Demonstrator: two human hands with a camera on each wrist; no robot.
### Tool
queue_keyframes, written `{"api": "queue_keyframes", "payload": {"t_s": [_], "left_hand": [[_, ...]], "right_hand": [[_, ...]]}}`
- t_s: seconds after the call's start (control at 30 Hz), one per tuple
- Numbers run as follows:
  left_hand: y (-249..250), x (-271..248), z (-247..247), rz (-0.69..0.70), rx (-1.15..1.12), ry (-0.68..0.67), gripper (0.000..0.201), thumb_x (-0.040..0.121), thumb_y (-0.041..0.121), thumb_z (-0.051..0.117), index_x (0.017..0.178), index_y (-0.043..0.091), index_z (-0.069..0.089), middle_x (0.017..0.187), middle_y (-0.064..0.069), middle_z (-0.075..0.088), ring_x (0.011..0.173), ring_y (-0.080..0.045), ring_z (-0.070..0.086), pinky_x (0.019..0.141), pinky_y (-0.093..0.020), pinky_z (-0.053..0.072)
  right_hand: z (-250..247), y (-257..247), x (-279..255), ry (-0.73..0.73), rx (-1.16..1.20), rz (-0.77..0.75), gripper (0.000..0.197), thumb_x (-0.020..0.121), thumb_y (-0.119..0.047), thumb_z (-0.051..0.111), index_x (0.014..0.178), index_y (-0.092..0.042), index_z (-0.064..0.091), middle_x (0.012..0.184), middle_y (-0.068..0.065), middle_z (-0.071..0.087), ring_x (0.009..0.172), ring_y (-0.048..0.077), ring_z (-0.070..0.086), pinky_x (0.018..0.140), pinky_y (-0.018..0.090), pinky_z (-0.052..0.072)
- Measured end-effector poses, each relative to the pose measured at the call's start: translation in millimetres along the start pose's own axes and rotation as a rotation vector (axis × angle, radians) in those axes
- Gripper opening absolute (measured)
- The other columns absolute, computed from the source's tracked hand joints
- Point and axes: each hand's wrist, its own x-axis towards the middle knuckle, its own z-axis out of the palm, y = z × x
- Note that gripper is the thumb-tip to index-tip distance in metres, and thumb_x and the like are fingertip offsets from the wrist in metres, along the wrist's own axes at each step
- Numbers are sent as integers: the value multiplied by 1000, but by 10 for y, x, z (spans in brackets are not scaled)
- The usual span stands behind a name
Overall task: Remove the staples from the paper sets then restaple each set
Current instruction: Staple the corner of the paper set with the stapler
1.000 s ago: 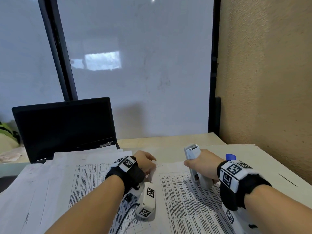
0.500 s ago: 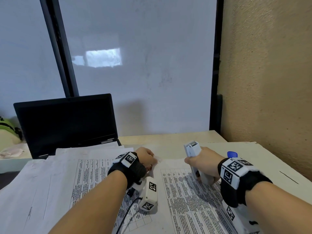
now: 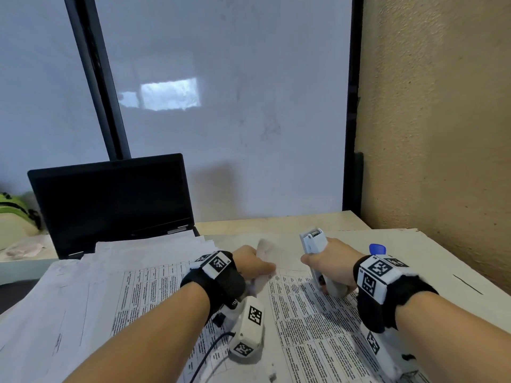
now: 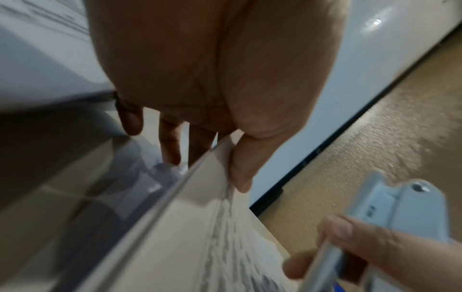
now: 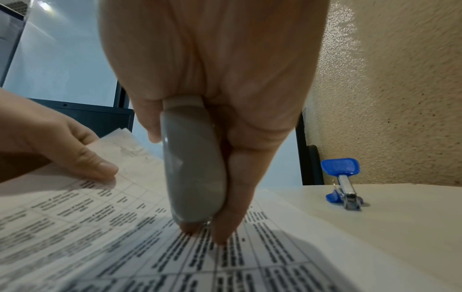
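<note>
A printed paper set point(image 3: 318, 327) lies on the table in front of me. My left hand point(image 3: 255, 264) pinches its top left corner point(image 3: 265, 248) between thumb and fingers and holds that corner lifted off the table; the left wrist view shows the thumb point(image 4: 240, 168) on the sheet edge point(image 4: 187, 217). My right hand point(image 3: 330, 268) grips a grey stapler point(image 3: 313, 243) upright, its lower end point(image 5: 192, 168) just above the printed page, to the right of the raised corner. A blue staple remover point(image 5: 345, 189) lies on the table to the right.
A black laptop point(image 3: 110, 203) stands open at the back left. More loose sheets point(image 3: 83, 286) spread over the left of the table. A rough beige wall point(image 3: 442, 134) closes the right side, a glass pane the back. A green object point(image 3: 12, 211) sits far left.
My left hand has raised the paper's corner, which now stands up off the table. The right hand with the stapler has hardly moved.
</note>
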Motion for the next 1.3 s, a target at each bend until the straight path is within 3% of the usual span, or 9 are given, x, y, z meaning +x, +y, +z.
{"api": "queue_keyframes", "payload": {"t_s": [0.13,0.3,0.43,0.53,0.67,0.83,1.03,1.17,1.3], "left_hand": [[113,-126,14,56,47,77,31,89,29,63,105,3,67,93,-7,64,82,-19,59,76,-29,49],[278,-358,-99,126,-132,244,36,92,23,60,61,11,48,62,-2,48,56,-15,44,51,-22,35],[469,-758,-249,271,-511,295,39,94,17,59,56,14,49,48,4,50,44,-9,50,49,-19,39],[688,-1039,-375,366,-623,374,36,95,11,58,61,12,47,46,7,47,39,-2,49,39,-14,38],[1046,-1307,-598,461,-714,567,13,93,14,59,98,3,64,85,-9,67,77,-21,63,75,-36,53],[1344,-1519,-678,527,-728,722,16,92,13,60,106,17,53,99,-3,64,91,-22,62,85,-34,51],[1246,-1499,-412,388,-732,584,28,92,13,60,114,11,43,102,-11,63,84,-26,61,77,-41,54],[1205,-1431,-353,351,-694,528,15,94,6,54,108,6,50,101,-13,67,81,-20,61,68,-32,50],[1245,-1481,-376,342,-670,483,19,94,2,52,112,6,58,98,0,68,88,-16,60,82,-35,48]], "right_hand": [[-84,25,-117,-51,-9,-39,26,92,-36,57,79,-15,52,77,5,59,70,19,55,71,32,48],[-427,127,-383,107,132,44,26,86,-35,68,79,-12,57,73,2,56,67,17,54,59,26,39],[-790,34,-692,248,463,25,18,87,-14,69,99,-2,63,86,11,61,76,23,56,61,29,38],[-980,-183,-952,265,514,-40,31,88,-14,68,116,-1,63,115,17,64,104,31,59,69,31,40],[-1150,-562,-1254,365,526,-151,32,89,-12,66,115,4,58,110,21,62,93,27,54,81,37,40],[-1226,-913,-1554,392,575,-235,16,92,-12,61,85,-7,48,81,7,45,76,20,45,62,30,37],[-1088,-770,-1614,395,603,-156,17,91,-9,63,85,-10,47,77,7,42,69,21,42,59,28,36],[-1088,-589,-1567,394,537,-104,17,88,-15,67,81,-11,52,84,9,49,70,20,47,59,28,40],[-1178,-605,-1534,687,152,-44,24,83,-41,67,95,-31,48,124,7,30,114,31,36,98,43,41]]}}
